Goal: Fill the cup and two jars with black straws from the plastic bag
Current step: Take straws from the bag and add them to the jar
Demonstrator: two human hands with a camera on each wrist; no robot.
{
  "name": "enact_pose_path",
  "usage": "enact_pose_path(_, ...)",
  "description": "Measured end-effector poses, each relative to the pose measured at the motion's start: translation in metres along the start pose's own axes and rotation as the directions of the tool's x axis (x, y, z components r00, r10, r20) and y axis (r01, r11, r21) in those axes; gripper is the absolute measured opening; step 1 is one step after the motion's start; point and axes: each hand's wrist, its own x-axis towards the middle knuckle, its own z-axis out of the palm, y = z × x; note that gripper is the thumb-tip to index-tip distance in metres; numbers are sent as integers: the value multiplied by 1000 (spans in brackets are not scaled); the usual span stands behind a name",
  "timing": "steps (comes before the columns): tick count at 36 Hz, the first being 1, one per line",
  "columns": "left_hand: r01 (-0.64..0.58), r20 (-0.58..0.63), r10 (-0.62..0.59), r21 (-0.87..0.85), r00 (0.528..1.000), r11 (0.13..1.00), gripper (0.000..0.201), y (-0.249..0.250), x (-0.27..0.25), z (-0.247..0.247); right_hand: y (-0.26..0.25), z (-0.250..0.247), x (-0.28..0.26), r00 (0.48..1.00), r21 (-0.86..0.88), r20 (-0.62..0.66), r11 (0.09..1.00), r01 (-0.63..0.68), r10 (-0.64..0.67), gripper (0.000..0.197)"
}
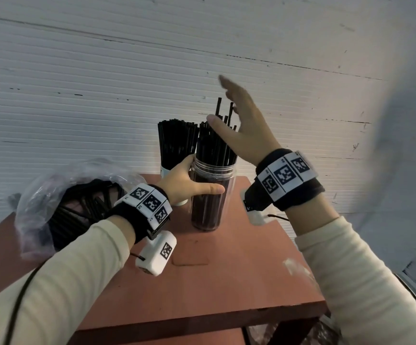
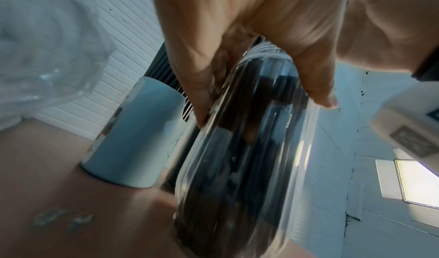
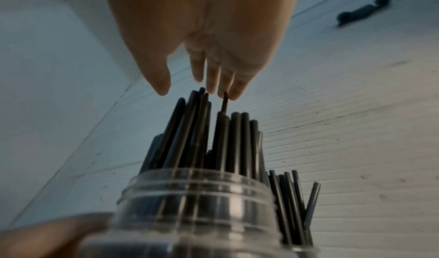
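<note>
A: Nearest first. What's cut off, taking the clear jar (image 1: 210,195) as the mark?

B: The red table (image 1: 227,282) runs out of frame on the left below the jar; its front edge and right corner are in view. Bare top between the jar and that front edge. The left hand (image 1: 184,181) grips the jar just under the threaded neck, thumb across the front, fingers round the back and hidden in the head view.

A: The jar's axis?

B: Upright, mouth up, packed with black straws (image 1: 215,143) standing lengthwise. A few poke higher than the rest. The left wrist view is blurred; the jar's base is hard to make out there.

A: Right hand?

B: The right hand (image 1: 241,120) is above the jar's mouth, fingers straight and spread, holding nothing. Fingertips (image 3: 212,87) sit at the tallest straw ends; whether they touch, I cannot tell.

A: Farther out?

B: Left of the jar, the plastic bag (image 1: 60,202) holds loose straws, contents murky. Behind the jar a pale cup (image 2: 133,130) full of straws, partly hidden by the left hand. A ribbed white wall (image 1: 102,83) stands behind
</note>
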Motion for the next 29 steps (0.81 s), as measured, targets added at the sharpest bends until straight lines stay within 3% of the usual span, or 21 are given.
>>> enact_pose_path(4,8,-20,-8,6,1000,1000,86,2,-5,3,3,10,-4,982,-209,178,974,92,-55,33)
enact_pose_path(8,28,-46,-29,-17,999,999,98,3,-7,7,3,8,-7,992,-179,53,977,120,-112,25)
enact_pose_path(12,53,-57,-55,-36,997,998,104,1,-6,8,2,3,-3,993,-140,-77,987,78,-89,30)
enact_pose_path(18,60,-65,-62,-29,996,998,104,2,-5,9,1,6,-10,995,-132,95,991,-8,21,27)
enact_pose_path(22,64,-54,-66,-34,996,997,102,3,-7,10,0,11,-18,999,-99,48,995,13,-8,33)
enact_pose_path(26,58,-56,-60,-36,997,998,97,7,-11,11,-3,14,-22,984,-207,178,978,18,20,38)
enact_pose_path(29,45,-53,-46,-20,998,999,99,11,-15,10,-8,15,-22,985,-262,170,965,32,13,39)
